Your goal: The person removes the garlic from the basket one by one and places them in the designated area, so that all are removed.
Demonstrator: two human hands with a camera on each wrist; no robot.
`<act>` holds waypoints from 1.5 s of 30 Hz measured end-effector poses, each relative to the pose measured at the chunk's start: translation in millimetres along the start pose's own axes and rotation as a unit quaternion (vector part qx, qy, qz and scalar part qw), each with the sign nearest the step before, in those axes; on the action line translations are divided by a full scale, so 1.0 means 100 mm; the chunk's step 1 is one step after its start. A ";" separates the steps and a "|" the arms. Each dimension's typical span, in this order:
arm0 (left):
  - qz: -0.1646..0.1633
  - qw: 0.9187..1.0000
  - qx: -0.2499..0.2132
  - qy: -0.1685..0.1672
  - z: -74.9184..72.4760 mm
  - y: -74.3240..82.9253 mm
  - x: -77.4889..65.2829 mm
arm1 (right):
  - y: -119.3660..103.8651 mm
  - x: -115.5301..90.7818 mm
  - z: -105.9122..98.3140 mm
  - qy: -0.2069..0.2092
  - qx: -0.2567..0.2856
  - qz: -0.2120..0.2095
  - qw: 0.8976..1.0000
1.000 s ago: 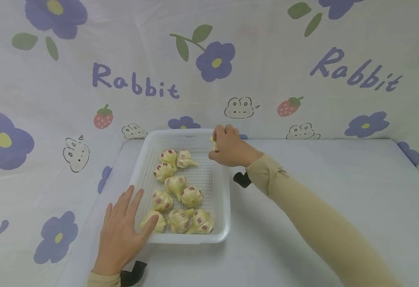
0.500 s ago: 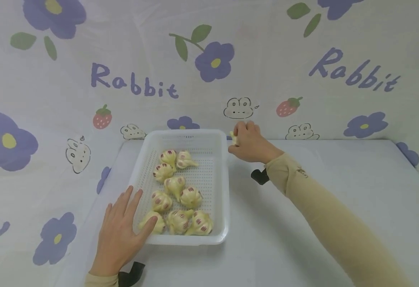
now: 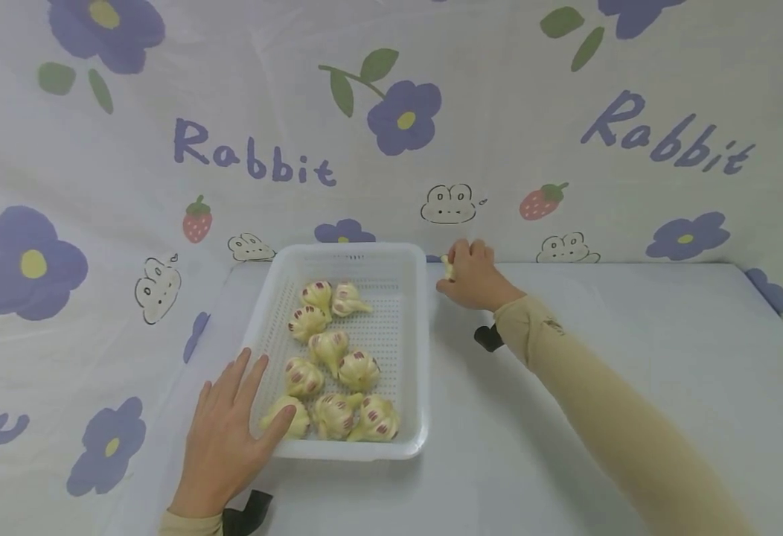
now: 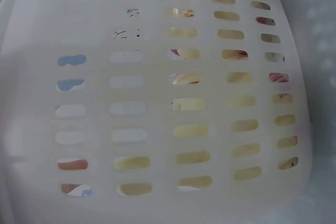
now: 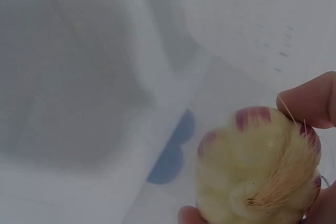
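Note:
My right hand (image 3: 473,275) pinches a garlic bulb (image 5: 257,166) just beyond the right side of the basket. In the right wrist view the bulb's root tuft faces the camera, its pale yellow skin marked with purple patches; fingertips (image 5: 310,98) grip its edge. A white perforated plastic basket (image 3: 420,357) holds several more garlic bulbs (image 3: 327,350), mostly along its left half and near end. My left hand (image 3: 225,432) rests with spread, straight fingers over the basket's near left rim. The left wrist view shows only the basket's slotted wall (image 4: 152,108), with bulbs showing through the slots.
The basket stands on a pale table (image 3: 606,357) that reaches well to the right. A white cloth (image 3: 485,112) printed with purple flowers, strawberries and rabbits hangs behind the table and along its left side. Dark wrist-camera mounts (image 3: 488,339) sit under the sleeves.
My right hand has carried the garlic bulb rightward, from above the basket's far right corner to over the table beside it, and dipped slightly lately. The left hand has stayed in place.

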State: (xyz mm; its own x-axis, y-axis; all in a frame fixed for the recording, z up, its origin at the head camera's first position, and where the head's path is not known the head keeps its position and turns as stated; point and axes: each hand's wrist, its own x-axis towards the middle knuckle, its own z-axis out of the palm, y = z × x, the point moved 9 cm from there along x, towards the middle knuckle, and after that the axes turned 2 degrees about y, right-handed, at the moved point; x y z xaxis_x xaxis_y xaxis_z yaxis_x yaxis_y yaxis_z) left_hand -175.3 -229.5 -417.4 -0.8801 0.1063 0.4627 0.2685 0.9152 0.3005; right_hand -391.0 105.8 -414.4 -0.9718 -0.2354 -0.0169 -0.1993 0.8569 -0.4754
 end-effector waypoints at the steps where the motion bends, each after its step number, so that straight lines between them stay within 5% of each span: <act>1: 0.000 1.000 0.001 0.000 0.00 0.00 0.00 | 0.03 0.02 0.03 0.001 -0.001 -0.001 1.000; 26: 0.002 1.000 -0.005 0.008 0.00 0.00 0.00 | 0.37 0.25 0.51 0.005 0.016 0.017 1.000; 45: 0.000 1.000 -0.002 0.009 -0.02 -0.01 0.01 | 0.49 0.30 0.57 -0.003 0.011 0.048 0.999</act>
State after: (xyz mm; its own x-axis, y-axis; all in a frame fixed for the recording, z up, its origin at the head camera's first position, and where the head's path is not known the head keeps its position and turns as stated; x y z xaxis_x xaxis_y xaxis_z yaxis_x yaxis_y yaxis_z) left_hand -175.5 -231.5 -415.9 -0.8726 0.0997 0.4782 0.2706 0.9137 0.3033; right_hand -422.5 114.0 -488.5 -0.9856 -0.1549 -0.0684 -0.1020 0.8653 -0.4907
